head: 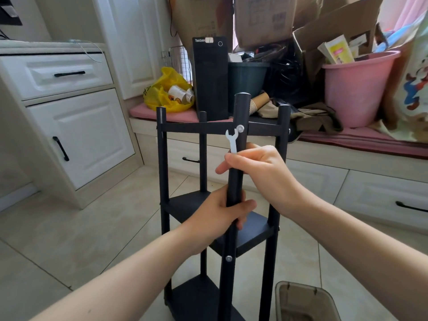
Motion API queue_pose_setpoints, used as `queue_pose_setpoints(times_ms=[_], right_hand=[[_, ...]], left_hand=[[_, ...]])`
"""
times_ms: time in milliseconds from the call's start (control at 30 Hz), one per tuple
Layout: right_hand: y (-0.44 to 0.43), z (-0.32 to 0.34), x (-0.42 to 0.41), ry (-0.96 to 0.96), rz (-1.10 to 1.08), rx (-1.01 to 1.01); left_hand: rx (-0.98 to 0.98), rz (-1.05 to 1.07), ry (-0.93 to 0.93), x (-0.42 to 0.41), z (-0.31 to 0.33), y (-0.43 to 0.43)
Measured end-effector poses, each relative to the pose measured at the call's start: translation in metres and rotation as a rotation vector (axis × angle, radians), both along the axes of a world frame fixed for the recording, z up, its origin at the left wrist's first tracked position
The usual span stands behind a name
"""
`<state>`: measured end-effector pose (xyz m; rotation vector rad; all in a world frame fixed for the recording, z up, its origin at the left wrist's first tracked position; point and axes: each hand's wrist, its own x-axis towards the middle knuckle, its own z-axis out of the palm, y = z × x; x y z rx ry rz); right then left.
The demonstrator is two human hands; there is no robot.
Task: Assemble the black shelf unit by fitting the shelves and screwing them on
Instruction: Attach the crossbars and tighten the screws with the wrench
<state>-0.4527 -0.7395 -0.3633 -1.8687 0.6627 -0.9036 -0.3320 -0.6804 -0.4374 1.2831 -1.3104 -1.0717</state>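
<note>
The black shelf unit stands upright on the tiled floor, with three shelves between its posts. My left hand grips the near post at mid height. Higher on the same post, my right hand pinches a small white spanner. Its open jaw points up and sits just left of a silver screw at the top shelf's level. A second silver screw shows lower down on that post.
A grey plastic tub sits on the floor at the lower right. Behind the unit, a window bench holds a black computer tower, a yellow bag, a pink bucket and cardboard boxes. White cabinets stand to the left.
</note>
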Motion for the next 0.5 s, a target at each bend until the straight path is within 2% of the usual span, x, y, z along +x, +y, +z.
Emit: queue_pose_setpoints(times_ms=[267, 500], right_hand=[[0.003, 0.010, -0.002, -0.007, -0.012, -0.081], [-0.006, 0.007, -0.006, -0.020, 0.031, -0.096]], left_hand=[[-0.021, -0.115, 0.152, 0.002, 0.006, -0.001], [-0.030, 0.085, 0.193, 0.003, 0.004, -0.001]])
